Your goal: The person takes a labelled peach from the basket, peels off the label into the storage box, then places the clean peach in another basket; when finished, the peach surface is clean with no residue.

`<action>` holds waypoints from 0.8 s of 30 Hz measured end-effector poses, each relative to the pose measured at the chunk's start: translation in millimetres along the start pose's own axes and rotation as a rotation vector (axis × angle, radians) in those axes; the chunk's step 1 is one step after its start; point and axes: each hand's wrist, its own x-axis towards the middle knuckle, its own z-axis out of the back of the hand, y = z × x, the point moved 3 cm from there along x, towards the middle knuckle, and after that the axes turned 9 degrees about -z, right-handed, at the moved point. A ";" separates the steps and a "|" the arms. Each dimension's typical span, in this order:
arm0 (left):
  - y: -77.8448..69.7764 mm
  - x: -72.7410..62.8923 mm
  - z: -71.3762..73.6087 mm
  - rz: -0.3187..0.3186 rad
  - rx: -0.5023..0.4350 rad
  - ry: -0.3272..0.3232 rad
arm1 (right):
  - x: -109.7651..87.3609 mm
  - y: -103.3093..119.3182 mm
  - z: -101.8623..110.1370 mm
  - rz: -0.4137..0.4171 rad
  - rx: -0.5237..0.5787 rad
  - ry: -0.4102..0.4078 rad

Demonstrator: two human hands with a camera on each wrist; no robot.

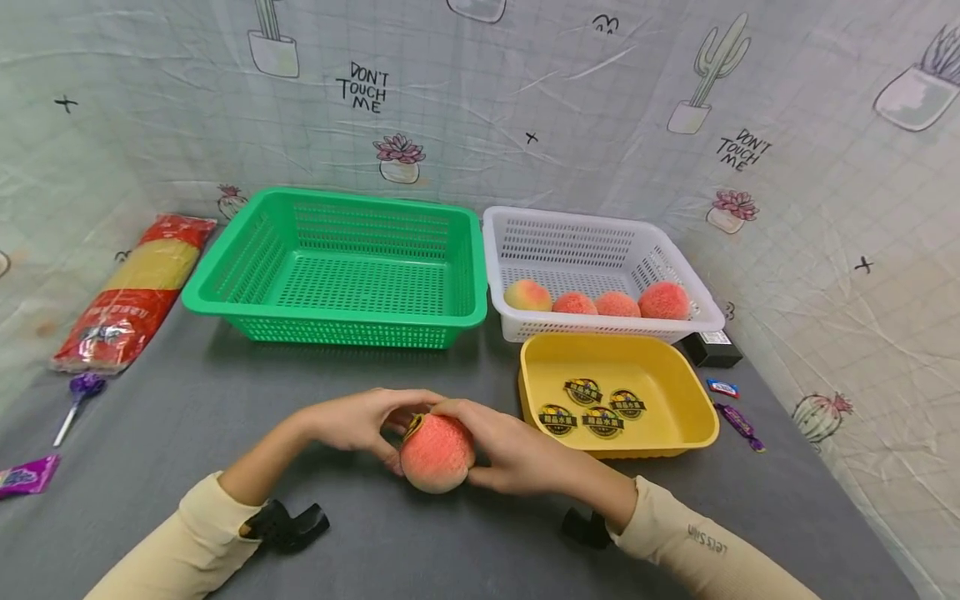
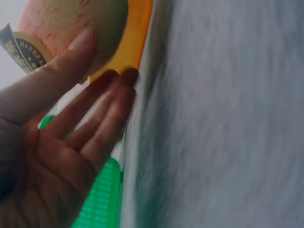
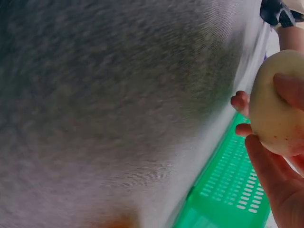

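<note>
A pinkish-red peach (image 1: pixel 437 454) is between both hands above the grey table. The right hand (image 1: pixel 510 446) grips it from the right, thumb low and fingers over the top; the right wrist view shows that thumb on the peach's pale side. On the left, the left hand (image 1: pixel 360 425) curves round the peach, its thumb (image 2: pixel 71 59) pressed on the skin. A black-and-gold sticker (image 1: pixel 413 426) sits on the peach's upper left, beside the left hand, with one end standing out from the skin in the left wrist view. Whether the left fingertips touch the peach is partly hidden.
A green basket (image 1: pixel 337 315) stands at the back, beside a white basket (image 1: pixel 600 323) with several peaches. A yellow tray (image 1: pixel 667 408) at right holds several stickers (image 1: pixel 603 422). At left lie a red-and-yellow packet (image 1: pixel 138 292), a lollipop (image 1: pixel 84 387) and a purple candy (image 1: pixel 28 477); more candies (image 1: pixel 738 423) lie right.
</note>
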 end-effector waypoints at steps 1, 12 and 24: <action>2.5 0.7 -1.0 -0.004 -0.034 -0.001 | 0.0 -1.0 0.1 -0.009 0.006 0.003; 12.0 6.1 -8.3 -0.153 -0.156 -0.128 | -5.1 -7.0 2.4 -0.151 -0.122 -0.141; 10.0 16.5 -25.8 -0.116 0.221 -0.248 | -20.8 -15.2 -0.2 -0.343 0.151 -0.026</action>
